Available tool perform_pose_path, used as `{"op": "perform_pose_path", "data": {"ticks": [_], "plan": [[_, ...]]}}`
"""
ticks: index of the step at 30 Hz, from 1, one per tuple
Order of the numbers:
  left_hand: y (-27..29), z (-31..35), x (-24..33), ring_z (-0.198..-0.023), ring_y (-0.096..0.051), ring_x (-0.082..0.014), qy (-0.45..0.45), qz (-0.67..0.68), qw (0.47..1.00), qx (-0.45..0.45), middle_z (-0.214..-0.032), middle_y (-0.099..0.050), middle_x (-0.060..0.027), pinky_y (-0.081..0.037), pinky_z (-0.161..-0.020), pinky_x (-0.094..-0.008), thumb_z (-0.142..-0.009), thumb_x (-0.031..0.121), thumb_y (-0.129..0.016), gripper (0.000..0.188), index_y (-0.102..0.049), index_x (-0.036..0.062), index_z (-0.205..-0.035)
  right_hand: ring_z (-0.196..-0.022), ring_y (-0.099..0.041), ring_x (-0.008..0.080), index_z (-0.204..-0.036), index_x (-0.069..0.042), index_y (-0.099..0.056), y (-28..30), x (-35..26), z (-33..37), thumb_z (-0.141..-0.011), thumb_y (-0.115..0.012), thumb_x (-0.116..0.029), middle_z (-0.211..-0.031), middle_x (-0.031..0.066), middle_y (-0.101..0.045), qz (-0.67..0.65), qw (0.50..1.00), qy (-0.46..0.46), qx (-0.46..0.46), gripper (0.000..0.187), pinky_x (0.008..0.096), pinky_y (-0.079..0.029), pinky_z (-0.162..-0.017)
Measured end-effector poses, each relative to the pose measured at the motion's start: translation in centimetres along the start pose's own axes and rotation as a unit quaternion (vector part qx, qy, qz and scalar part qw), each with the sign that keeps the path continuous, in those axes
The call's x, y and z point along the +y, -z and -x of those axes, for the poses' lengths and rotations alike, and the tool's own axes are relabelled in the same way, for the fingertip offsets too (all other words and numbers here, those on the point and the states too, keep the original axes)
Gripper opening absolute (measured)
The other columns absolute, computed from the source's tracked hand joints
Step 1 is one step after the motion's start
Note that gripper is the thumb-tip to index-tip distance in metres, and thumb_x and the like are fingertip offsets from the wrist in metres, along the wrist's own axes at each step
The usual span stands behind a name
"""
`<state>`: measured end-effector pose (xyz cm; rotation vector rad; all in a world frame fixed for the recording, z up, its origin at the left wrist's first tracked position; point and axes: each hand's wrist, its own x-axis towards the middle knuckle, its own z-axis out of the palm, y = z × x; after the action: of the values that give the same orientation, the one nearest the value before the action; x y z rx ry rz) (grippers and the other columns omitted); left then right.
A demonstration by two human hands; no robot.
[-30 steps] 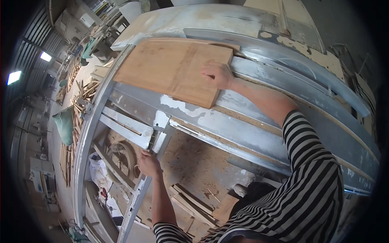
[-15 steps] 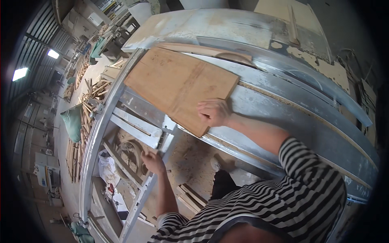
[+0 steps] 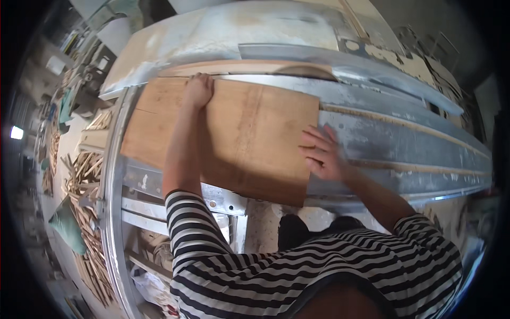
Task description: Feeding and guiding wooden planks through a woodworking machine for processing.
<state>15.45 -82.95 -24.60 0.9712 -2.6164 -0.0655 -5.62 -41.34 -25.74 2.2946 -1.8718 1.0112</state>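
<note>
A flat rectangular wooden board [image 3: 249, 127] lies on a grey metal machine table [image 3: 393, 139], its far edge along a wooden strip [image 3: 249, 67]. My left hand [image 3: 200, 90] reaches across the board to its far edge, with the fingers curled closed there; the fingertips are partly hidden. Beside the board's right edge, my right hand [image 3: 323, 155] has its fingers spread, and the fingertips reach over that edge. I cannot tell whether they touch the wood.
A metal rail [image 3: 112, 196] runs along the table's left end. Beyond it, many loose wood offcuts [image 3: 87, 175] and a green sack [image 3: 68, 226] lie on the floor. A long metal bar [image 3: 340, 66] and a pale, stained surface [image 3: 223, 32] lie at the back.
My left hand has moved from near the frame to the board's far edge. My right hand has opened at the board's right edge. The board now sits straighter along the strip.
</note>
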Motion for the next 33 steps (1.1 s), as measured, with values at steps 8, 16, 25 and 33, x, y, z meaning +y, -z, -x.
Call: {"op": "perform_pose_path", "data": {"ticks": [8,16,25,33], "plan": [[3.5,0.4,1.4,-0.107,-0.063,-0.0373,-0.074,-0.111,0.969,-0.209,-0.108,-0.068,-0.0174,-0.049,-0.088,-0.0543,-0.093,0.021,-0.058,0.019,-0.066,0.0059,-0.1,-0.123,-0.059,0.0299,-0.101,-0.013,-0.071,0.8,0.4,1.1,-0.075,-0.071,-0.024,-0.13,0.0102,-0.064,0.001,0.995,0.102,0.007,0.028,0.0579,-0.032,-0.11],[-0.1,-9.2,7.3,-0.103,-0.066,-0.0363,-0.198,-0.057,0.974,-0.09,-0.108,-0.07,-0.0157,-0.051,-0.088,-0.0498,-0.092,0.025,-0.064,0.038,-0.06,0.0143,-0.128,-0.126,-0.057,0.0287,-0.111,-0.013,-0.071,1.1,-0.2,0.5,-0.078,-0.07,-0.027,-0.134,0.0114,-0.062,-0.002,0.998,0.06,-0.035,0.036,0.0574,-0.033,-0.11],[-1.4,-9.6,-5.4,-0.101,-0.065,-0.0424,-0.118,-0.081,0.985,-0.093,-0.105,-0.068,-0.0213,-0.053,-0.084,-0.0496,-0.09,0.008,-0.054,0.027,-0.061,0.01,-0.116,-0.125,-0.057,0.0302,-0.113,-0.012,-0.071,1.3,0.2,-0.3,-0.08,-0.068,-0.029,-0.134,0.0128,-0.062,0.002,0.998,0.06,-0.036,0.037,0.057,-0.033,-0.109],[9.1,-6.5,-2.8,-0.103,-0.061,-0.0366,-0.135,-0.011,0.983,0.125,-0.106,-0.065,-0.0162,-0.051,-0.093,-0.045,-0.096,0.015,-0.052,0.018,-0.062,0.0068,-0.109,-0.122,-0.056,0.0364,-0.111,-0.009,-0.067,1.0,0.5,0.3,-0.085,-0.059,-0.035,-0.132,0.0175,-0.061,0.018,0.996,0.086,-0.019,0.038,0.0584,-0.036,-0.105]]}}
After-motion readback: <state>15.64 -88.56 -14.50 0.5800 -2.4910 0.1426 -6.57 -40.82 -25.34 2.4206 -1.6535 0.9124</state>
